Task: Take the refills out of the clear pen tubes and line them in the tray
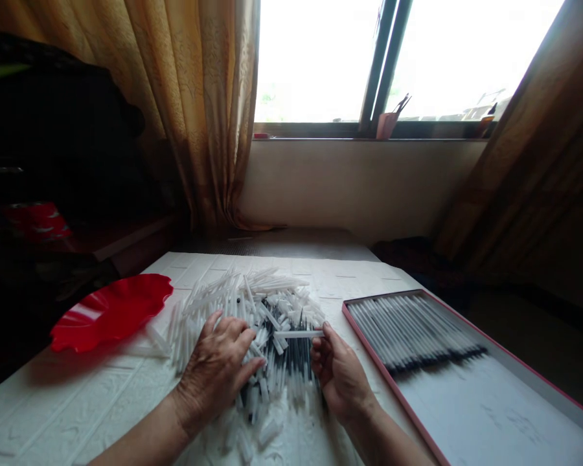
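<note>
A heap of white plastic pen tubes (214,294), with dark thin refills (298,349) and short clear caps (271,430) among them, covers the middle of the table. My left hand (221,359) rests palm down on the left part of the heap, its fingers apart; what lies under the palm is hidden. Between thumb and fingertips my right hand (337,369) pinches one white pen tube (298,334) by its right end. That tube lies level above the heap and points left.
Right of the heap stands a shallow pink-edged box (393,388) with a row of dark-ended pens (418,330). A red wavy-rimmed plate (111,314) sits at the table's left. Beyond the white-covered table (97,401) are curtains, a wall and a window.
</note>
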`<state>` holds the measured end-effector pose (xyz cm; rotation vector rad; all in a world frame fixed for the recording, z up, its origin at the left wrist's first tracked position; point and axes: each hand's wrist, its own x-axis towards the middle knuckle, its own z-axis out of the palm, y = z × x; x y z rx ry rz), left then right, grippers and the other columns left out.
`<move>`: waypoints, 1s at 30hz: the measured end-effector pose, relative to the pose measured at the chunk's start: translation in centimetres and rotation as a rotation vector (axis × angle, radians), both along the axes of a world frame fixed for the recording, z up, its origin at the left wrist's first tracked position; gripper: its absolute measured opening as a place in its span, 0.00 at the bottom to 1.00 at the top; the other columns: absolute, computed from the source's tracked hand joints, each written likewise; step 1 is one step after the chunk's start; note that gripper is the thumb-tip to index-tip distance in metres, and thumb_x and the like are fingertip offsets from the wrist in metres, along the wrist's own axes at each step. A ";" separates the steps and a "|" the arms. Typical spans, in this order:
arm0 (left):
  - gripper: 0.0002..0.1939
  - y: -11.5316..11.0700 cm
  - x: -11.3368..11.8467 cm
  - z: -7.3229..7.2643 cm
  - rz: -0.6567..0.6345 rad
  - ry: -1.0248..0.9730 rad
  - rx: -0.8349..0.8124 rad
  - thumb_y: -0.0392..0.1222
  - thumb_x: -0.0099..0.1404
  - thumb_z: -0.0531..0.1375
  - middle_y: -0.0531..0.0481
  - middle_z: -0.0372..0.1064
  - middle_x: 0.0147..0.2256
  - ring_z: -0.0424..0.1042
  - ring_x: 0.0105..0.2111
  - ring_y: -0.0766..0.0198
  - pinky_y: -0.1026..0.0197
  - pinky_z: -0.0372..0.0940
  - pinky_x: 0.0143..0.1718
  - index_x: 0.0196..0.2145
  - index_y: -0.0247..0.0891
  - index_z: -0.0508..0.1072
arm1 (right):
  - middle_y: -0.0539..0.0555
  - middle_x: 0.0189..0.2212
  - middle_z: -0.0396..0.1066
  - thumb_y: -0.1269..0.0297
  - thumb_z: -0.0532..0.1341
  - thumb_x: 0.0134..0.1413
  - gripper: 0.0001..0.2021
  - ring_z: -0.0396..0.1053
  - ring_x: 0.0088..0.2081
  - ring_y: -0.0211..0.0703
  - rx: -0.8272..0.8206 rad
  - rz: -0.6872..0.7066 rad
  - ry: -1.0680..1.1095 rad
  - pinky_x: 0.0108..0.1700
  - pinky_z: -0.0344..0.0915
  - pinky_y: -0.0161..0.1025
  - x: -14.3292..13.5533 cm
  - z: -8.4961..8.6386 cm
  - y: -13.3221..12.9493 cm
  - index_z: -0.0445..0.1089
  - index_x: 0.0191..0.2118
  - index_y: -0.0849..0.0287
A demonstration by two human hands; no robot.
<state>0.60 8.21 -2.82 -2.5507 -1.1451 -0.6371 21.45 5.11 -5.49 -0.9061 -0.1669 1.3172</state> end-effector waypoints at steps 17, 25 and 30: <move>0.06 -1.3 -6.2 -0.5 -0.079 -0.313 0.064 0.42 0.67 0.58 0.52 0.74 0.33 0.74 0.37 0.57 0.55 0.63 0.45 0.33 0.44 0.74 | 0.43 0.15 0.67 0.56 0.74 0.32 0.20 0.61 0.15 0.29 -0.014 -0.030 0.013 0.17 0.53 0.24 0.1 -0.5 0.3 0.67 0.29 0.60; 0.03 -1.1 -7.5 -2.3 -0.125 -0.407 0.064 0.39 0.66 0.59 0.51 0.73 0.36 0.73 0.39 0.59 0.58 0.66 0.45 0.37 0.44 0.73 | 0.43 0.14 0.66 0.56 0.75 0.28 0.22 0.59 0.15 0.29 -0.021 -0.043 0.002 0.16 0.52 0.24 0.0 -0.4 0.3 0.66 0.27 0.59; 0.03 -1.4 -7.6 -1.5 -0.120 -0.427 0.091 0.40 0.67 0.59 0.52 0.73 0.34 0.73 0.36 0.60 0.59 0.66 0.42 0.36 0.44 0.73 | 0.43 0.14 0.67 0.57 0.76 0.26 0.23 0.60 0.15 0.29 -0.031 -0.043 0.009 0.16 0.53 0.24 0.1 -0.4 0.3 0.65 0.26 0.59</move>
